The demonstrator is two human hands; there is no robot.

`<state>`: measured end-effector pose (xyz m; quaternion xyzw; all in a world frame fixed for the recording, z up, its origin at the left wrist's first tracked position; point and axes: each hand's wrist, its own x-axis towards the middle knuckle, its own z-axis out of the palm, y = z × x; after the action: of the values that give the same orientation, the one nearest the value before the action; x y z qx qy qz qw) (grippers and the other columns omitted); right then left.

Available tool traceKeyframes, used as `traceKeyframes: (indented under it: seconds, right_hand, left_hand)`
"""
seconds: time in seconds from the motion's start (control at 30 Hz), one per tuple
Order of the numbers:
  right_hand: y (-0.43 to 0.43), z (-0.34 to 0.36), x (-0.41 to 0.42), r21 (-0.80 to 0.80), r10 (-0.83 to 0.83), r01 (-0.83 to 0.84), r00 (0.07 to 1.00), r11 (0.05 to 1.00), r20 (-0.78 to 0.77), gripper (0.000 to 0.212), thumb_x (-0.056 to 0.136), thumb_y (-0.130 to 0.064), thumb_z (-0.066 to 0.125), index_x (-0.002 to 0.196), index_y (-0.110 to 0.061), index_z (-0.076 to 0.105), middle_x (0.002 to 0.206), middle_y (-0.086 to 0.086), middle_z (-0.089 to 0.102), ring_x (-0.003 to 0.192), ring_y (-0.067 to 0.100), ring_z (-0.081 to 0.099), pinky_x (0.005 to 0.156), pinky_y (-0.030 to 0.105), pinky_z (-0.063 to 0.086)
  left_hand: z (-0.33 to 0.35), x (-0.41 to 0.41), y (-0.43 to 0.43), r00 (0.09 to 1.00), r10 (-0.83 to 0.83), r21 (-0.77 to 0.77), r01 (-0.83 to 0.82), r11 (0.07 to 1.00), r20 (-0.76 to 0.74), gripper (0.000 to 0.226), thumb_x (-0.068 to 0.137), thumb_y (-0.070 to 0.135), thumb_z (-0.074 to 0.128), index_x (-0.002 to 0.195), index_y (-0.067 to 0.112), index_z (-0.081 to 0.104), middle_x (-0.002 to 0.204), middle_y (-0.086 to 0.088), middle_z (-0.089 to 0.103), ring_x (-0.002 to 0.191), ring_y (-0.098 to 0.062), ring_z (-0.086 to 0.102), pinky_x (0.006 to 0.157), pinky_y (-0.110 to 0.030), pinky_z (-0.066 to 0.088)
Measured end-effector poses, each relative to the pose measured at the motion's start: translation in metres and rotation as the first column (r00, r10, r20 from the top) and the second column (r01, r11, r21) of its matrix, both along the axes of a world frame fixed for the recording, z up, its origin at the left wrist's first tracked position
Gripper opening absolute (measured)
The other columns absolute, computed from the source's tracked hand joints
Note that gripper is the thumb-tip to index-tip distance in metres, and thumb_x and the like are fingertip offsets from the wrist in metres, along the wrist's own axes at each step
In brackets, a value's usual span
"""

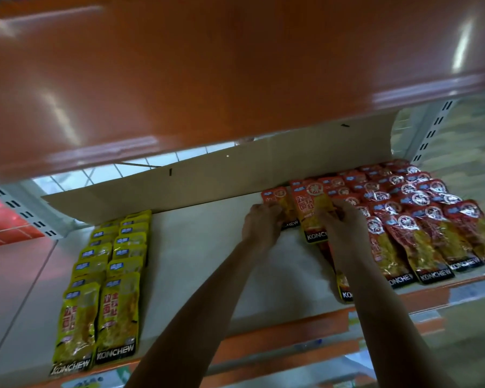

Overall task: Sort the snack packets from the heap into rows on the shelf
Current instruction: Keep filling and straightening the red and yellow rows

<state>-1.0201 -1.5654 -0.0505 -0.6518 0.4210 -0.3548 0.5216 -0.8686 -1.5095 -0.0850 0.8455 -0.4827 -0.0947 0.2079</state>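
Holds both bare forearms out over the orange front edge (pixel 263 340) of the shelf (pixel 207 261) and looks down on its white surface. Finds at near left two rows of yellow packets (pixel 107 275), overlapped like shingles, labels up, running from the front edge toward the back, with KONCHEW readable on the nearest pair. Finds at right, well apart from the yellow ones, several rows of red packets (pixel 420 219) shingled the same way from the front edge to the rear. Works at the left margin of that red group, far back on the shelf. Grasps a red packet (pixel 312 219) with the right hand (pixel 343 224), fingers (pixel 326 212) curled onto its right side, its black lower band showing just below the hand. Cannot tell through the blur whether that packet is lifted or lying flat. Grasps with the left hand (pixel 261 224) a second red packet (pixel 277 201) just beside the first, fingers curled round its lower left part, at the far left end of the red group. Sees beyond both hands a cardboard sheet (pixel 235 169) standing along the rear of the shelf, tilted in the view. Sees behind it white wire mesh (pixel 95 175) and a slotted grey upright (pixel 431 130) at far right. Sees above everything the glossy orange upper shelf (pixel 207 65), smeared by motion blur.
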Motion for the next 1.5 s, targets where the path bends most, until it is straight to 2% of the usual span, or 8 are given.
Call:
traceKeyframes:
  seconds: [0.17, 0.33, 0.43, 0.6, 0.73, 1.07, 1.27, 1.5]
  right_hand:
    - [-0.013, -0.004, 0.0, -0.022, -0.051, 0.05, 0.998, 0.998, -0.034, 0.04, 0.088, -0.018, 0.063, 0.127, -0.012, 0.057, 0.112, 0.004, 0.063, 0.098, 0.02, 0.061, 0.085, 0.037, 0.051]
    - [-0.018, -0.007, 0.0, 0.011, -0.062, 0.063, 0.998, 0.998, -0.016, 0.046, 0.088, -0.012, 0.06, 0.132, -0.017, 0.052, 0.095, 0.005, 0.066, 0.068, 0.019, 0.058, 0.059, 0.031, 0.049]
    - [-0.019, -0.007, 0.0, 0.015, -0.063, 0.063, 0.998, 0.998, -0.002, 0.045, 0.088, -0.007, 0.058, 0.131, -0.017, 0.051, 0.096, 0.002, 0.065, 0.067, 0.013, 0.057, 0.059, 0.03, 0.05]
    - [-0.013, -0.003, 0.006, -0.079, -0.021, 0.019, 0.999, 0.997, -0.031, 0.031, 0.084, -0.002, 0.058, 0.099, -0.029, 0.062, 0.085, -0.016, 0.062, 0.078, 0.004, 0.062, 0.067, 0.021, 0.05]
    - [-0.008, -0.001, 0.009, -0.163, 0.036, -0.06, 0.988, 0.985, -0.15, 0.027, 0.087, -0.01, 0.059, 0.113, -0.016, 0.063, 0.104, -0.001, 0.068, 0.095, 0.015, 0.062, 0.078, 0.027, 0.046]
    - [-0.007, 0.002, -0.011, -0.307, -0.065, -0.028, 0.955, 0.951, -0.288, 0.043, 0.086, -0.003, 0.058, 0.128, -0.01, 0.057, 0.123, 0.009, 0.061, 0.112, 0.023, 0.057, 0.095, 0.039, 0.047]
    - [-0.008, -0.003, -0.022, -0.297, -0.11, 0.006, 0.936, 0.955, -0.334, 0.038, 0.088, -0.008, 0.063, 0.125, -0.013, 0.059, 0.119, 0.007, 0.059, 0.107, 0.02, 0.055, 0.083, 0.024, 0.037]
    - [-0.003, -0.008, -0.027, -0.351, -0.156, 0.003, 0.9, 0.936, -0.408, 0.04, 0.086, -0.015, 0.066, 0.126, -0.014, 0.059, 0.121, 0.01, 0.059, 0.112, 0.027, 0.053, 0.089, 0.036, 0.044]
  left_hand:
    - [0.001, 0.005, -0.01, 0.998, -0.055, -0.013, 0.055, 0.998, 0.01, 0.03, 0.089, 0.013, 0.055, 0.117, 0.018, 0.066, 0.12, -0.009, 0.063, 0.11, -0.029, 0.056, 0.091, -0.039, 0.048]
    - [-0.001, 0.005, -0.01, 0.996, -0.069, -0.023, 0.07, 0.997, 0.053, 0.033, 0.092, 0.014, 0.053, 0.123, 0.018, 0.063, 0.127, -0.007, 0.061, 0.115, -0.028, 0.053, 0.094, -0.037, 0.046]
    - [0.003, -0.003, -0.009, 0.999, -0.008, -0.266, 0.021, 0.964, 0.048, 0.025, 0.098, 0.018, 0.049, 0.109, 0.008, 0.068, 0.109, -0.012, 0.067, 0.099, -0.027, 0.06, 0.078, -0.028, 0.044]
    - [0.016, -0.032, -0.002, 0.84, 0.0, -0.426, -0.275, 0.862, -0.542, 0.027, 0.09, 0.038, 0.063, 0.116, 0.033, 0.059, 0.09, 0.021, 0.065, 0.079, 0.019, 0.059, 0.065, -0.001, 0.043]
    - [0.011, -0.032, 0.003, 0.692, 0.034, -0.395, -0.451, 0.8, -0.721, 0.046, 0.081, 0.028, 0.074, 0.122, 0.035, 0.054, 0.098, 0.007, 0.069, 0.088, -0.004, 0.068, 0.076, -0.024, 0.057]
    - [-0.001, -0.019, 0.006, 0.824, 0.224, -0.268, -0.406, 0.874, -0.52, 0.048, 0.086, 0.026, 0.069, 0.131, 0.022, 0.055, 0.104, 0.003, 0.069, 0.071, 0.009, 0.055, 0.058, 0.001, 0.037]
    - [-0.003, -0.017, 0.005, 0.954, 0.213, -0.182, -0.252, 0.95, -0.209, 0.033, 0.093, 0.026, 0.06, 0.123, 0.013, 0.063, 0.117, -0.014, 0.061, 0.105, -0.025, 0.061, 0.093, -0.036, 0.048]
    - [-0.011, -0.012, 0.002, 0.98, 0.198, -0.056, -0.196, 0.979, 0.033, 0.041, 0.092, 0.048, 0.054, 0.121, 0.021, 0.061, 0.116, -0.011, 0.059, 0.106, -0.025, 0.055, 0.083, -0.03, 0.043]
